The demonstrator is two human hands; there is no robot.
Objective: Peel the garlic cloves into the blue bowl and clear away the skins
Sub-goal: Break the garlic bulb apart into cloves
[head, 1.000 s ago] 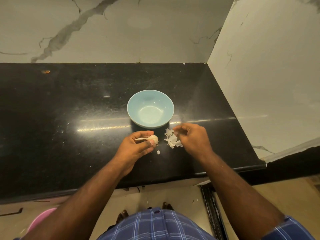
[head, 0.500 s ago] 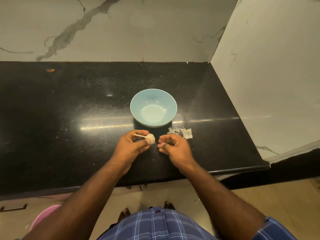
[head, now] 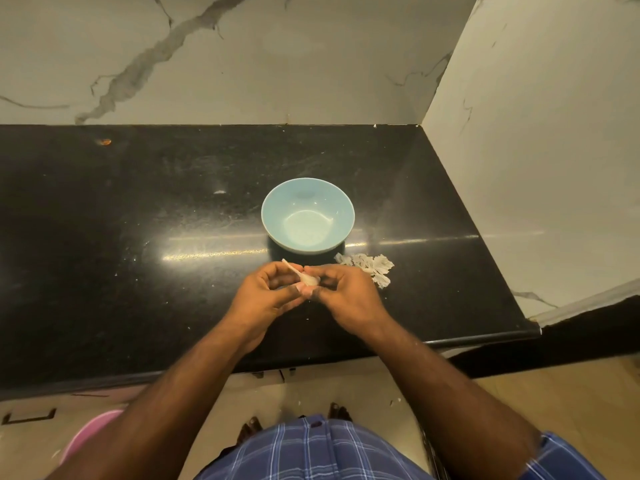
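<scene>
Both hands are meeting just in front of the blue bowl (head: pixel 308 216), on the person's side of it and a little above the black desk (head: pixel 138 237). The left hand (head: pixel 268 294) is cradling a small garlic bulb (head: pixel 309 279) in curled fingers, and its dry stalk is sticking out up and to the left, toward the bowl. The right hand (head: pixel 346 292) is closing in on the bulb from the other side, its fingertips curled and pinching at the papery covering; exactly which layer they are gripping cannot be told, since the fingers are hiding the contact.

The bulb is looking very light and firm underneath, with a loose, brittle outer skin that is likely to tear in flakes rather than come off whole. The stalk is thin and probably snaps easily, so it is a poor place to pull hard. A better hold is likely the rounded body, steadied by the left hand while the right picks at a torn edge or pries cloves apart at the root end.

A pile of skins (head: pixel 369 266) is lying on the desk just to the right of the bowl's near edge, close to the right hand. They are featherweight and may scatter with a draught. The bowl is holding no cloves that can be seen.
</scene>
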